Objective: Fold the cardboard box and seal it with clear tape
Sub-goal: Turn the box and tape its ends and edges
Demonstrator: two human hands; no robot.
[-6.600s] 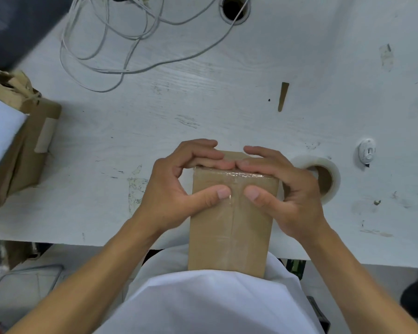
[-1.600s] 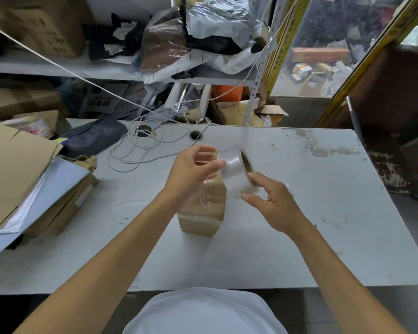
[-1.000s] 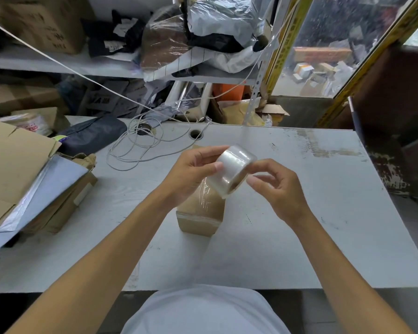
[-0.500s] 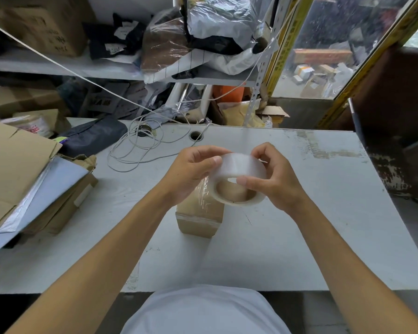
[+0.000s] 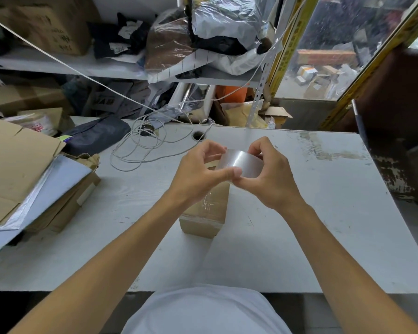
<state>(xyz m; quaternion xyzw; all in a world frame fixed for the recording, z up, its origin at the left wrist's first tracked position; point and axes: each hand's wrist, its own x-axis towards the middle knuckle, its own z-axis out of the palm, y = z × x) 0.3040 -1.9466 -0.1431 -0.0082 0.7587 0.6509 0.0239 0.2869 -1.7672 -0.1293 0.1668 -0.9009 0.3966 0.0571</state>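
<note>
A small brown cardboard box (image 5: pixel 205 213) stands upright on the white table (image 5: pixel 323 213), its flaps closed and a shiny strip of clear tape over its near face. Above it I hold a roll of clear tape (image 5: pixel 239 162) with both hands. My right hand (image 5: pixel 270 174) cups the roll from the right and below. My left hand (image 5: pixel 196 174) grips its left side, thumb pressed on the roll's outer face. The hands hide the box's top.
A stack of flat cardboard and grey mailers (image 5: pixel 22 179) lies at the table's left edge. Coiled white cable (image 5: pixel 140 145) and a cable hole (image 5: pixel 198 135) sit at the back. Cluttered shelves (image 5: pixel 130 71) rise behind the table.
The roll has turned in my hands so its outer face points at me instead of its hole. Both hands have shifted slightly up. The box has not moved.
</note>
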